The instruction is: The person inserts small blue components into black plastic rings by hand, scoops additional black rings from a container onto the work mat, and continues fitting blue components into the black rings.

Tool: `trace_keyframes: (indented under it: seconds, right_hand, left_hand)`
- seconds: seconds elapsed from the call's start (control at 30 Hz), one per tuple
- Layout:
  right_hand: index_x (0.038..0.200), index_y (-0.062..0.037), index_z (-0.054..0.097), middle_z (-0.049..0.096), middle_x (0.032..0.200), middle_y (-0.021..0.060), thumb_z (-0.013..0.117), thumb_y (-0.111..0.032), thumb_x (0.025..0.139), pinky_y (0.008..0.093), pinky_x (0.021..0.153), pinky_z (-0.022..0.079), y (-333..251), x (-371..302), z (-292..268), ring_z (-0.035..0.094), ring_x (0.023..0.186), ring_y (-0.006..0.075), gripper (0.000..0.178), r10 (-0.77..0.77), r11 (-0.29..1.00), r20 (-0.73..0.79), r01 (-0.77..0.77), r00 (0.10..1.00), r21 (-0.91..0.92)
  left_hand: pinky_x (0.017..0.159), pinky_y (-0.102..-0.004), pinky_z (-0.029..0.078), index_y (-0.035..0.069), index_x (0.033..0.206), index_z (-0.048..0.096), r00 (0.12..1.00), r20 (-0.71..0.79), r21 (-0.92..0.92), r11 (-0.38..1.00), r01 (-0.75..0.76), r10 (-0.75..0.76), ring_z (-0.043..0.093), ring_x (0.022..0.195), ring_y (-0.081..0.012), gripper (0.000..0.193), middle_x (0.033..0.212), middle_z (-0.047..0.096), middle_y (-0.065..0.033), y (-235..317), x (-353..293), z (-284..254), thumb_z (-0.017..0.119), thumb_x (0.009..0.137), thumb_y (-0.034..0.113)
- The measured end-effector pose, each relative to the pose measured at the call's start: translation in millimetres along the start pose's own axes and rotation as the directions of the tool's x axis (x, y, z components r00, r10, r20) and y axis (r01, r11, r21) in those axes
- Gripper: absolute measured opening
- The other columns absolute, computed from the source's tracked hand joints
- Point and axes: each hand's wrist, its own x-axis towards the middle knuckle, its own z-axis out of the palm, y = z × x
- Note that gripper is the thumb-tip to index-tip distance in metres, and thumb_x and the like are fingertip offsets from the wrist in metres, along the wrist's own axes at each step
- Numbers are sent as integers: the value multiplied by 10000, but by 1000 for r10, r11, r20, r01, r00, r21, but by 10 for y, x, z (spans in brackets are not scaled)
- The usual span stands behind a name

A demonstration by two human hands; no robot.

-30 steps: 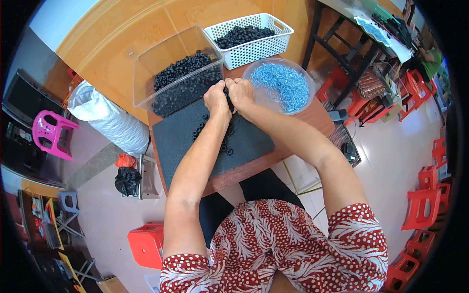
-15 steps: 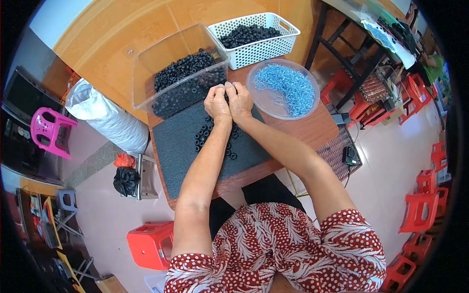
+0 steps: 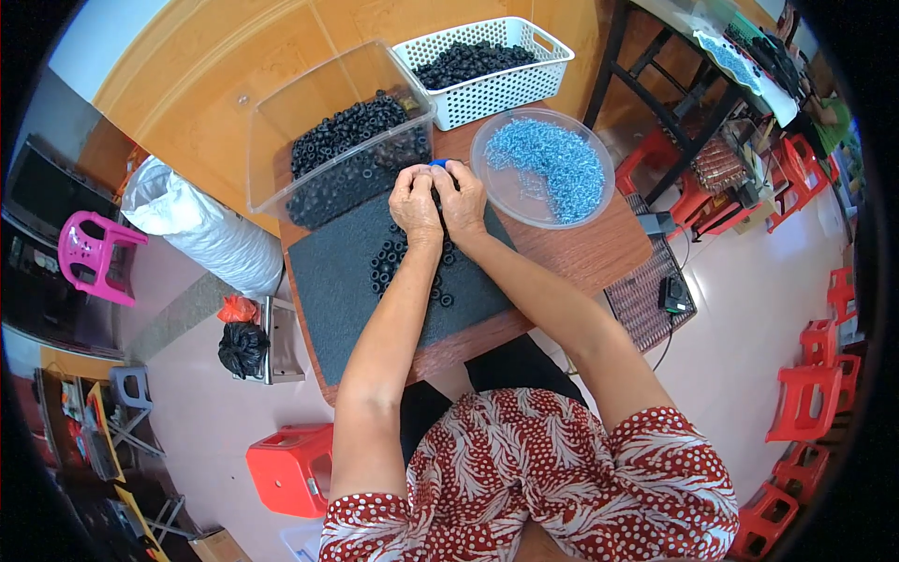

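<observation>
My left hand (image 3: 415, 204) and my right hand (image 3: 462, 199) meet over the far part of a dark grey mat (image 3: 332, 281), fingers curled and thumbs side by side. Between the fingertips shows a small blue piece (image 3: 438, 163); the rest of what they grip is hidden, and its kind cannot be made out. Under my wrists and left forearm lie several loose black rings (image 3: 383, 272) on the mat. Just beyond my left hand stands a clear plastic bin (image 3: 272, 187) of black rings. A round clear tub (image 3: 482, 173) with light-blue, glossy small pieces (image 3: 573, 178) sits beside my right hand.
A white perforated basket (image 3: 459, 110) of black parts stands at the back of the wooden table (image 3: 599, 253). Left of it are a white sack (image 3: 220, 225) and a black bag (image 3: 243, 348) on a small stool. A red stool (image 3: 292, 468) stands near my left side.
The blue piece now shows more clearly between my fingertips. My hands stay together in nearly the same place, with the fingers slightly shifted. The whole view has tilted a little.
</observation>
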Motion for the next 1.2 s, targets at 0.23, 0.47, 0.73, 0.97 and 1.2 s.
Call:
trace_keyframes:
  seconds: [0.23, 0.47, 0.73, 0.97, 1.2]
  right_hand:
    - [833, 4, 608, 606, 814, 186, 570, -231, 848, 423, 669, 439, -5, -11, -4, 584, 761, 341, 239, -1, 1000, 1, 1, 1000, 27]
    - [842, 5, 610, 611, 819, 181, 573, -216, 842, 419, 677, 441, 38, -2, -29, 586, 756, 337, 224, -18, 1000, 11, 18, 1000, 10]
    - [810, 6, 621, 614, 805, 172, 592, -216, 831, 412, 680, 443, 12, -34, -15, 587, 755, 334, 225, -20, 999, 20, 19, 1000, 45]
    - [786, -11, 642, 637, 827, 150, 579, -250, 849, 414, 696, 455, -75, -54, -2, 596, 777, 327, 255, -81, 996, 48, 80, 996, 26]
    - [781, 29, 638, 622, 714, 138, 605, -186, 863, 358, 661, 444, -29, -19, -66, 584, 671, 236, 233, -178, 984, 73, 177, 981, 18]
  left_hand:
    - [666, -275, 466, 31, 859, 685, 1000, 30, -56, 998, 0, 1, 577, 693, -126, 148, 764, 657, -30, -97, 17, -34, 594, 803, 133]
    - [680, -284, 471, 42, 890, 676, 999, 32, 66, 998, -25, 23, 587, 714, -130, 155, 793, 664, -43, 76, -96, -15, 572, 818, 132]
    - [632, -278, 464, 30, 857, 662, 998, 50, 96, 995, -40, 36, 570, 672, -113, 134, 765, 654, -52, 46, -82, -143, 591, 804, 130]
    - [667, -285, 465, 27, 861, 672, 998, 41, 133, 990, -47, 42, 584, 696, -141, 190, 773, 662, -55, 49, -34, -238, 605, 827, 201]
    - [778, -287, 458, 9, 989, 672, 995, 99, 66, 998, -6, 0, 601, 814, -166, 300, 881, 674, -89, 23, 55, -324, 574, 885, 273]
